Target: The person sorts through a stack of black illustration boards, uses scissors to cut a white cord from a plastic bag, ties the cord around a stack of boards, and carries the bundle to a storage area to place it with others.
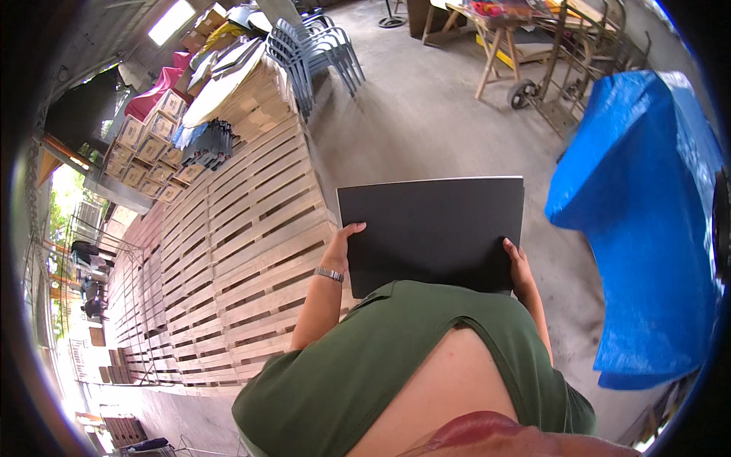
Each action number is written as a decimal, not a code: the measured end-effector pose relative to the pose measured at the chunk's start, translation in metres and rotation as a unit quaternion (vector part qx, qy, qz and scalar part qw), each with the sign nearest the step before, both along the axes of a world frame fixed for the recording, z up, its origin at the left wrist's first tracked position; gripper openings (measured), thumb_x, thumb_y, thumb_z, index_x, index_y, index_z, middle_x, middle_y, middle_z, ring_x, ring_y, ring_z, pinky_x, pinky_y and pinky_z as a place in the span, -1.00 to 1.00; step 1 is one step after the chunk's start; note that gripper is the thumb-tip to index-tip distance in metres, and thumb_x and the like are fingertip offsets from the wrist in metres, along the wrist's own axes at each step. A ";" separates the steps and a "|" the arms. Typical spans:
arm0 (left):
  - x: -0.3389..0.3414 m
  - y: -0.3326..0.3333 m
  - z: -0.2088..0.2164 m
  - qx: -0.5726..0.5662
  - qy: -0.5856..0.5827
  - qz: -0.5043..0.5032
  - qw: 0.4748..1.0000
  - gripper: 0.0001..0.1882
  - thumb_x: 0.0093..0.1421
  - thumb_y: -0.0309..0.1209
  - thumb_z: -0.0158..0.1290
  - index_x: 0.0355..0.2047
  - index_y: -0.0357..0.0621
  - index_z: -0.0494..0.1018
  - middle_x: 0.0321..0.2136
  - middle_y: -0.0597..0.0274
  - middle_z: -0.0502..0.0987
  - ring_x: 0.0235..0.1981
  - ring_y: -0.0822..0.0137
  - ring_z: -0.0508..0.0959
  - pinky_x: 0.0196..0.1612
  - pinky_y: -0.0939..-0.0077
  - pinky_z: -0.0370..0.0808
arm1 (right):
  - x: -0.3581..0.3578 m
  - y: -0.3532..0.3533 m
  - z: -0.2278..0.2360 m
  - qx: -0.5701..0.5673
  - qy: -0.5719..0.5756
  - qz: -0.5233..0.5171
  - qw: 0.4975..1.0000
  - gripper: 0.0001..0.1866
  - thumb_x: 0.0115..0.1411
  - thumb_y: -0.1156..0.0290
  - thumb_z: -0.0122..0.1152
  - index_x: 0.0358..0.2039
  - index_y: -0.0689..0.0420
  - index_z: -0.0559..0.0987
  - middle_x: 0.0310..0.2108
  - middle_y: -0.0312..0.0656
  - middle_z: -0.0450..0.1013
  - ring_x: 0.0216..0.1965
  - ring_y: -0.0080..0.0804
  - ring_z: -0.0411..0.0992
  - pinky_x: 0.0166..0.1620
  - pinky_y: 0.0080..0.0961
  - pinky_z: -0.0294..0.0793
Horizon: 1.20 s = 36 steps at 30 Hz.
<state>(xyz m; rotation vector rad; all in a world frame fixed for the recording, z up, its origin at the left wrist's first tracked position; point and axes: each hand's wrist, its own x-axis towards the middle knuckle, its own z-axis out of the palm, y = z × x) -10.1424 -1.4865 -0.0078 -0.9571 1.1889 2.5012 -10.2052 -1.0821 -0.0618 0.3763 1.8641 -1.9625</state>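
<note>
A large flat black sheet or board (434,228) with a thin pale edge along its far side is held level in front of my body. My left hand (346,238) grips its left edge, thumb on top and fingers hidden beneath; a metal watch band circles that wrist. At the opposite edge my right hand (518,263) holds the board the same way, thumb over the top. The near edge of the board meets my green shirt. Whether it is one sheet or a stack, I cannot tell.
Wooden pallets (244,266) cover the floor at left. Beyond them are stacked boxes (152,145), a pile of black folded items (209,145), cardboard (255,99) and stacked grey chairs (312,57). A blue tarp-covered bulk (647,228) stands right, near a hand truck (552,87) and wooden table (506,30).
</note>
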 end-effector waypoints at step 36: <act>-0.875 -0.302 0.003 -0.045 0.016 0.222 0.974 -0.71 0.06 -0.31 0.11 -0.22 -0.18 0.51 -0.31 0.17 0.58 -0.28 0.22 0.58 -0.15 0.33 0.54 | -1.034 -0.366 0.038 -0.017 0.029 0.222 0.974 -0.35 0.19 0.02 0.15 0.13 0.23 0.33 0.00 -0.12 0.40 0.03 -0.34 0.34 0.11 -0.48 0.25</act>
